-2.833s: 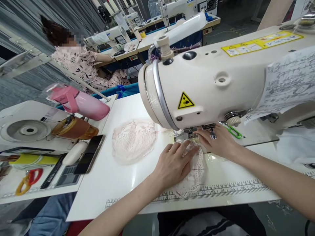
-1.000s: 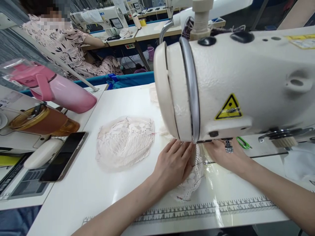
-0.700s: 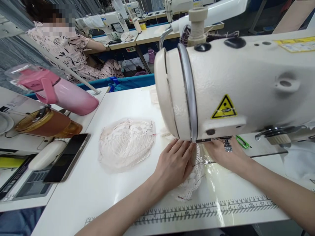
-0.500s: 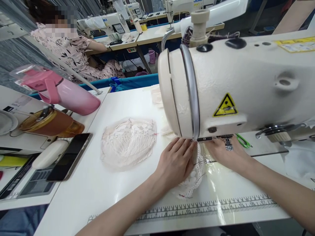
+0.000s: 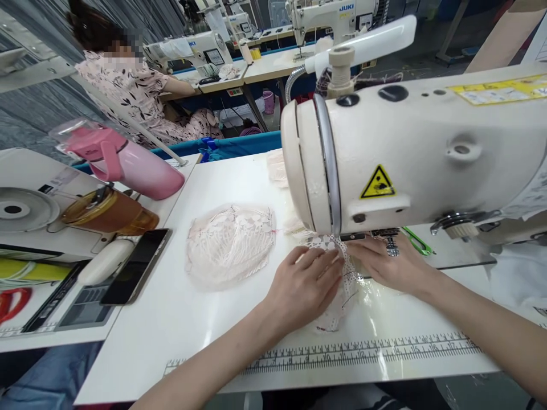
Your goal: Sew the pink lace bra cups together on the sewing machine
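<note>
A white lace piece with scalloped edging lies below the sewing machine head, its upper part near the needle area. My left hand rests over it, fingers bent and pressed together on the lace, hiding its middle. From the other side my right hand reaches under the machine arm. Its fingertips meet the lace edge by the presser area, partly hidden by the machine. On the table to the left lies a second, cup-shaped lace piece with dark and red thread ends.
A phone, an amber cup and a pink bottle are at the left. Green thread snips lie behind my right hand. A ruler strip runs along the front edge. Another person sits beyond the table.
My left hand's fingers have drawn back slightly from the machine head, and more lace shows above them. The lace's lower end has moved up a little. The camera view has shifted.
</note>
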Demonstrator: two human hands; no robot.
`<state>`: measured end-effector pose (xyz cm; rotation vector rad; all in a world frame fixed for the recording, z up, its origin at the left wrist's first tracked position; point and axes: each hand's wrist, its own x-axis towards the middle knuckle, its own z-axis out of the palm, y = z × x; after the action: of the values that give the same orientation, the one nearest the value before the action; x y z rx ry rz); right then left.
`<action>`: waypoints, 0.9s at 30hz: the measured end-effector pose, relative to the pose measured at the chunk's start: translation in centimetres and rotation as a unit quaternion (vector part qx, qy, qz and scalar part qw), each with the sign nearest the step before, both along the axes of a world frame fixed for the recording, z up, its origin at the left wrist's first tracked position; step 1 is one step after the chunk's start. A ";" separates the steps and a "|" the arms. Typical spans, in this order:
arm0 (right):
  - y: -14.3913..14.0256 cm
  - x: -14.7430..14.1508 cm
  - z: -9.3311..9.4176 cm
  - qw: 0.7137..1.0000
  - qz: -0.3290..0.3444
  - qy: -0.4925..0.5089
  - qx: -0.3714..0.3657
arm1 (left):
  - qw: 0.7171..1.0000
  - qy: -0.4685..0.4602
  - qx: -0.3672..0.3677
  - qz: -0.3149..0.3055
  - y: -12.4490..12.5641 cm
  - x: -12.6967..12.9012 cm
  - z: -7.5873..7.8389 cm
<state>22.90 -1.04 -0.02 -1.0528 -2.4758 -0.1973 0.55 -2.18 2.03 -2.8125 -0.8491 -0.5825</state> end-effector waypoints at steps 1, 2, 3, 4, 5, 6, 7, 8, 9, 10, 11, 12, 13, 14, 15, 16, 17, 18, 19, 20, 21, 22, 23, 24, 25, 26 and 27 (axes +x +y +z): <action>0.0 0.0 0.2 0.999 0.032 -0.011 0.011 | 0.999 0.012 0.015 -0.047 -0.5 -0.3 0.5; 0.0 -0.1 0.3 0.998 0.061 -0.019 0.019 | 0.994 0.032 0.032 -0.098 -1.0 -0.6 0.8; 0.0 -0.1 0.3 0.996 0.085 -0.021 0.024 | 0.987 0.056 0.049 -0.140 -1.7 -1.0 1.0; 0.1 -0.2 0.3 0.994 0.101 -0.016 0.025 | 0.980 0.082 0.061 -0.169 -2.3 -1.4 1.1; 0.2 -0.2 0.3 0.994 0.109 -0.005 0.022 | 0.975 0.107 0.068 -0.182 -2.9 -1.8 1.0; 0.4 -0.2 0.1 0.993 0.117 0.009 0.017 | 0.973 0.127 0.071 -0.180 -3.5 -2.1 0.8; 0.5 -0.1 0.0 0.992 0.127 0.022 0.010 | 0.973 0.138 0.073 -0.170 -4.0 -2.4 0.5; 0.6 0.0 -0.2 0.990 0.139 0.031 0.002 | 0.975 0.137 0.076 -0.155 -4.5 -2.6 0.2; 0.6 0.0 -0.4 0.988 0.148 0.036 -0.006 | 0.980 0.125 0.073 -0.136 -4.8 -2.7 0.0; 0.7 0.2 -0.5 0.988 0.151 0.039 -0.014 | 0.986 0.103 0.061 -0.112 -4.9 -2.8 -0.1; 0.7 0.2 -0.5 0.987 0.151 0.040 -0.022 | 0.993 0.071 0.037 -0.082 -5.0 -2.9 -0.1; 0.6 0.3 -0.6 0.988 0.149 0.041 -0.031 | 0.998 0.036 -0.005 -0.044 -4.9 -3.0 0.2; 0.6 0.4 -0.6 0.988 0.146 0.041 -0.040 | 0.998 0.003 -0.061 -0.001 -4.7 -3.0 0.7; 0.5 0.4 -0.6 0.988 0.143 0.042 -0.047 | 0.991 -0.027 -0.121 0.042 -4.4 -3.0 1.3; 0.5 0.4 -0.6 0.988 0.141 0.044 -0.053 | 0.980 -0.050 -0.177 0.082 -4.0 -3.0 2.0; 0.5 0.4 -0.6 0.988 0.140 0.043 -0.056 | 0.967 -0.061 -0.221 0.109 -3.6 -3.0 2.8; 0.6 0.4 -0.6 0.988 0.140 0.042 -0.054 | 0.957 -0.062 -0.253 0.125 -3.2 -2.9 3.4; 0.6 0.3 -0.7 0.988 0.142 0.040 -0.046 | 0.951 -0.051 -0.276 0.128 -2.7 -2.8 3.9; 0.6 0.3 -0.7 0.987 0.149 0.039 -0.035 | 0.949 -0.033 -0.291 0.118 -2.2 -2.6 4.2; 0.7 0.3 -0.7 0.987 0.157 0.038 -0.022 | 0.950 -0.012 -0.297 0.100 -1.7 -2.4 4.2; 0.7 0.4 -0.7 0.986 0.164 0.038 -0.009 | 0.953 0.008 -0.292 0.076 -1.2 -2.1 3.9; 0.7 0.4 -0.7 0.985 0.167 0.040 0.005 | 0.960 0.025 -0.276 0.050 -0.8 -1.7 3.4; 0.7 0.4 -0.5 0.985 0.166 0.044 0.017 | 0.968 0.035 -0.247 0.027 -0.4 -1.4 2.7; 0.7 0.5 -0.4 0.985 0.163 0.047 0.027 | 0.977 0.039 -0.208 0.006 -0.2 -1.0 1.9; 0.7 0.5 -0.3 0.985 0.160 0.050 0.037 | 0.985 0.039 -0.165 -0.012 0.0 -0.7 1.1; 0.7 0.6 -0.2 0.985 0.158 0.053 0.046 | 0.992 0.031 -0.120 -0.025 0.1 -0.4 0.4; 0.7 0.6 -0.1 0.984 0.158 0.055 0.054 | 0.996 0.017 -0.082 -0.036 0.2 -0.2 -0.2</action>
<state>23.47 -0.38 -0.12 -0.5995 -2.4604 -0.1668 0.37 -1.98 1.79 -3.0019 -0.8282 -0.4932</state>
